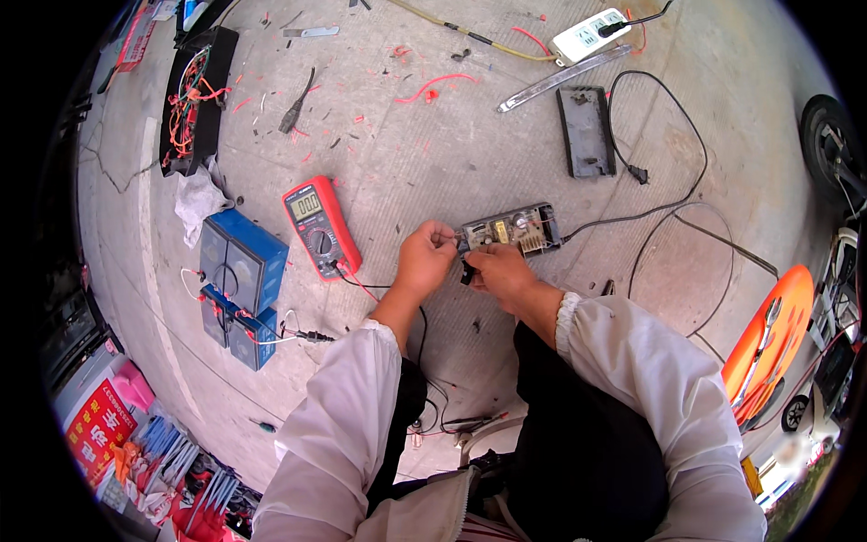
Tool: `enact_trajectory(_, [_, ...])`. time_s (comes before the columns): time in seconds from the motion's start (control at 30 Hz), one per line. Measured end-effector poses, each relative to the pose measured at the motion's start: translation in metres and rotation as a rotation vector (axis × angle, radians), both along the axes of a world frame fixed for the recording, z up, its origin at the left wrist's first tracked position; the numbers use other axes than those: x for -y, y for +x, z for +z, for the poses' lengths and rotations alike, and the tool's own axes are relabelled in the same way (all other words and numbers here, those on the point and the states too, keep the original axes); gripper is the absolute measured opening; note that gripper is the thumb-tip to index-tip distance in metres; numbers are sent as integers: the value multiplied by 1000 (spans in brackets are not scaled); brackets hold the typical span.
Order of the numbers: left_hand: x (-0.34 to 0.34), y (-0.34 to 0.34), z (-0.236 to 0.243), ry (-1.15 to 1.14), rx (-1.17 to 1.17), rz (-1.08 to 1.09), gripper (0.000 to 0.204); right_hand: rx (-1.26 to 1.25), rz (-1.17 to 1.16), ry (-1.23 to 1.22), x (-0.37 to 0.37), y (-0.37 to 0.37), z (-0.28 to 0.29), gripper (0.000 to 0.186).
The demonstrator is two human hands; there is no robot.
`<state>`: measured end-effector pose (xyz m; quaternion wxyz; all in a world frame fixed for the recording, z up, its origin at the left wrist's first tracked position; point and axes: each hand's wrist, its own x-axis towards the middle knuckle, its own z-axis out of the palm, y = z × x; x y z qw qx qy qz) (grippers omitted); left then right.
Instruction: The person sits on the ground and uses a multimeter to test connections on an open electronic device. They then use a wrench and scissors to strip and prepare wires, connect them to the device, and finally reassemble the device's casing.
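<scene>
An opened charger case with a bare circuit board (pixel 517 231) lies on the concrete in front of me, its components facing up. My left hand (pixel 426 260) is at the board's left end, thumb and fingertips pinched together. What sits between those fingertips is too small to make out. Across the board's near left corner, my right hand (pixel 508 276) has its fingers closed on a small black part (pixel 467 272), mostly covered by them. Left of my hands lies a red multimeter (pixel 321 228), its display lit and its leads running toward me.
Blue batteries (pixel 244 262) wired together stand at the left, near an open black box of wires (pixel 192 104). Farther off are a black case half (pixel 585 132), a white power strip (pixel 589 36), a metal bar (pixel 562 79) and a screwdriver (pixel 291 117). An orange tray (pixel 768 343) holds tools.
</scene>
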<state>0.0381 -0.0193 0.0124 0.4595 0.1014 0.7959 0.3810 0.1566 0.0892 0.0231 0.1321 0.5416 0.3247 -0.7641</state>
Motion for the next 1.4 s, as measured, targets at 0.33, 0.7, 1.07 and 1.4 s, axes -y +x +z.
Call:
enact_trajectory(0.33, [4,-4,-9,23,113,24,16,60,-172,-109,2,-10,6,16])
enact_trajectory(0.7, [11,-7,-18,91,304,156,20,73,-144,-145,0,-13,8,19])
enact_trajectory(1.07, [8,-11,-3,-4,369,112,18,100,-156,-153,2,-13,4,21])
enact_trajectory(1.4, [3,-21,-10,-70,541,209,22,105,-67,-148,-1,-12,8,22])
